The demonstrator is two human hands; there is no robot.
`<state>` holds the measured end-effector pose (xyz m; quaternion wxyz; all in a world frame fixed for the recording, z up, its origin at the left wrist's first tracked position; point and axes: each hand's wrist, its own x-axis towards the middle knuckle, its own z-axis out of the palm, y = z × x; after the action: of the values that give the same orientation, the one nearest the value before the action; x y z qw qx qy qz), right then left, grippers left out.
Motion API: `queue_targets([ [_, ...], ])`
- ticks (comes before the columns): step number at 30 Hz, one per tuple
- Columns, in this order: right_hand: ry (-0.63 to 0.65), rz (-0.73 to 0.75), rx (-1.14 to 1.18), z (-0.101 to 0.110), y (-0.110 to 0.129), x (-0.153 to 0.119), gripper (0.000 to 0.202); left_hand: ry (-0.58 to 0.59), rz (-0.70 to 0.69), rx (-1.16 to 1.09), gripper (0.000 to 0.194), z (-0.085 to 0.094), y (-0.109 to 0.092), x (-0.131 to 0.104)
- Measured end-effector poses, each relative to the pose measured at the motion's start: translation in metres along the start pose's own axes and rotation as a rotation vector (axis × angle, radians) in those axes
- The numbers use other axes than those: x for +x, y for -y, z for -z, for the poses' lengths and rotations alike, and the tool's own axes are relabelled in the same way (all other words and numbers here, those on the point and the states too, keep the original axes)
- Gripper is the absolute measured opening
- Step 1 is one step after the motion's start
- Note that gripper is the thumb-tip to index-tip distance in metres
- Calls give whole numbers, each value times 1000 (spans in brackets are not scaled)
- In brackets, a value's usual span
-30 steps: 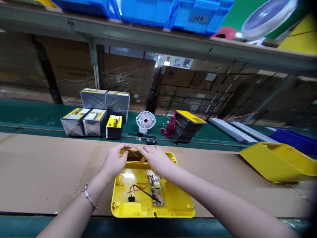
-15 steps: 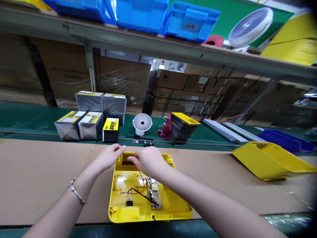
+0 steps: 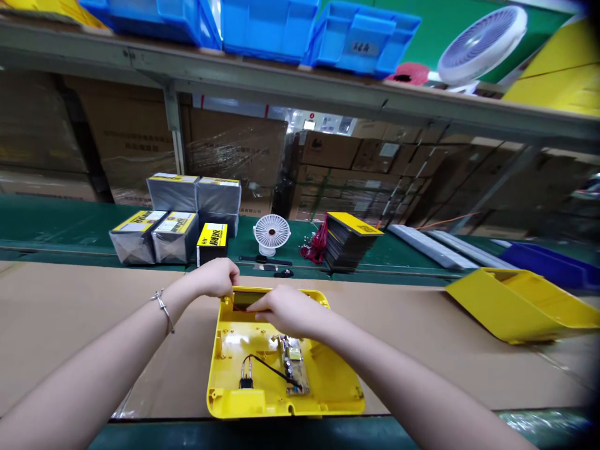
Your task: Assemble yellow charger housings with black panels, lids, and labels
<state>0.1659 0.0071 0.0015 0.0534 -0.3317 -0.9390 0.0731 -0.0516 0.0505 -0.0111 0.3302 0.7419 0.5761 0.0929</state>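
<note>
A yellow plastic housing (image 3: 328, 375) lies open side up on the brown cardboard. Inside it are a circuit board (image 3: 294, 365) and a black socket (image 3: 245, 382) joined by a black wire. My left hand (image 3: 220, 277) is at the housing's upper left corner, its fingers pinched on something I cannot make out. My right hand (image 3: 285, 310) reaches over the upper edge, index finger pointing at a dark panel (image 3: 250, 299) set in the housing. A thin red wire shows near the fingertips; the right hand's other fingers are curled.
Behind stand boxed packs (image 3: 174, 237), a small white fan (image 3: 272, 234), a stack of dark sheets with a yellow top (image 3: 351, 244) and red wires (image 3: 319, 242). At right lies a yellow shell (image 3: 497, 312). Blue bins (image 3: 365, 40) sit on the overhead shelf.
My left hand has moved slightly right onto the housing's corner. My right hand has lowered, uncovering more of the dark panel. The red wire no longer lies across the housing's middle.
</note>
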Motion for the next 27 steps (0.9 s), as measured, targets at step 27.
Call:
queue_targets([
  [27, -607, 72, 174, 10, -31, -102, 7, -127, -369, -27, 83, -31, -21, -85],
])
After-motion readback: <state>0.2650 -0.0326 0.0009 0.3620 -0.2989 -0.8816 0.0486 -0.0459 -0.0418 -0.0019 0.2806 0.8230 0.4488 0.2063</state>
